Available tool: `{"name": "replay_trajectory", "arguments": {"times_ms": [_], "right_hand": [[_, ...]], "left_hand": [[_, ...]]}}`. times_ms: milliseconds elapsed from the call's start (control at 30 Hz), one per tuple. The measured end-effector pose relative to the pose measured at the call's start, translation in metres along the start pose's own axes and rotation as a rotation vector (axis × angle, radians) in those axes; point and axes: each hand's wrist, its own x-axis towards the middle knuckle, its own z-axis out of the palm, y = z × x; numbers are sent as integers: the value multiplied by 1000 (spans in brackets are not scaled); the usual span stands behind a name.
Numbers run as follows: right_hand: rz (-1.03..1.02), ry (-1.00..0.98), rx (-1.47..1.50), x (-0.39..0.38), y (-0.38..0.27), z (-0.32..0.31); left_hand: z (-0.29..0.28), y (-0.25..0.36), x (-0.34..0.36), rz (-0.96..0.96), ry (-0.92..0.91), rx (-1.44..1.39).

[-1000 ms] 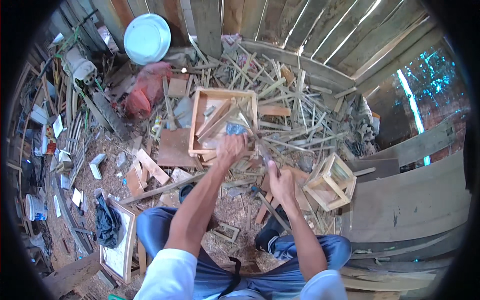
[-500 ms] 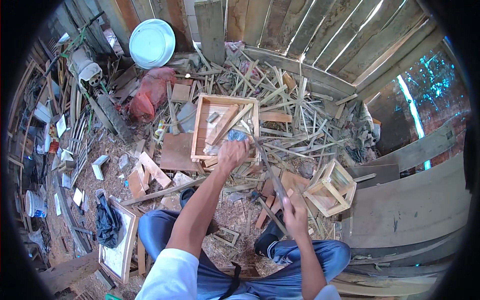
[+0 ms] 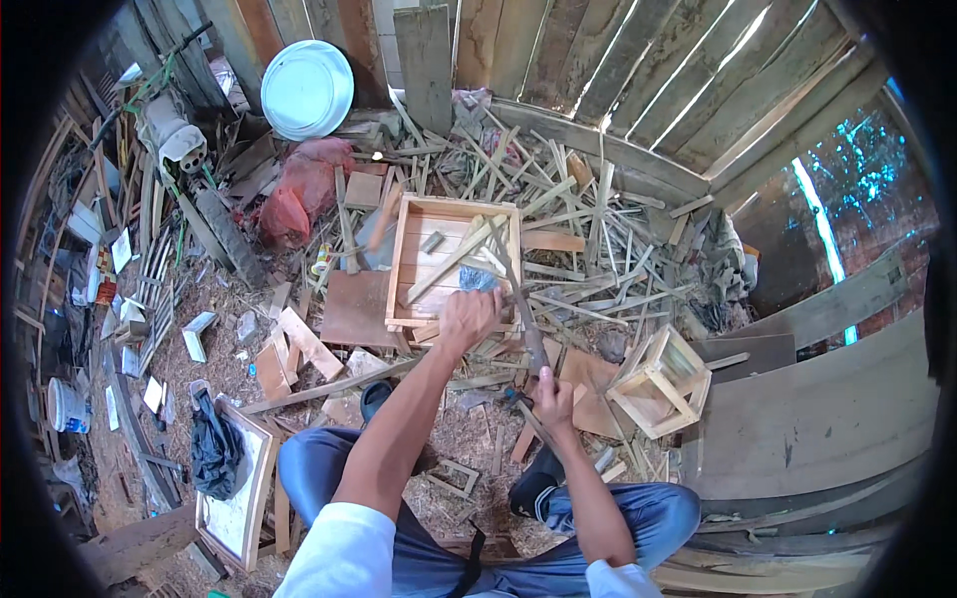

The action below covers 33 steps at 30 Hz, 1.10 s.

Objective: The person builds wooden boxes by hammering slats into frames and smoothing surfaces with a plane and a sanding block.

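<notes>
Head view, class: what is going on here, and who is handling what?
A seated person is working among scattered wood offcuts. The left hand rests on the near edge of a shallow wooden tray lying on the ground. The right hand grips a long dark tool that points up toward the tray. A small slatted wooden crate stands to the person's right, untouched.

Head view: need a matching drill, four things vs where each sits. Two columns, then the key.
Things:
1. white round basin
2. red plastic bag
3. small slatted wooden crate
4. black bag

Places:
A. right of the right hand
B. leaning on the plank wall, upper left
C. lower left, on a framed panel's corner
D. left of the open wooden box, below the basin

Pairs: 1-B, 2-D, 3-A, 4-C
</notes>
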Motion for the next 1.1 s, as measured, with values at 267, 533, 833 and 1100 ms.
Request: {"name": "replay_trajectory", "arguments": {"times_ms": [267, 533, 833, 1100], "right_hand": [[121, 25, 269, 1, -13, -2], [67, 120, -82, -6, -49, 0], [-11, 108, -317, -12, -53, 4], [11, 171, -441, -44, -38, -1]], "left_hand": [[-6, 5, 6, -97, -131, -84], [-31, 17, 4, -143, -258, -245], [-31, -10, -7, 167, -404, -159], [-29, 1, -20, 224, -495, -95]]}}
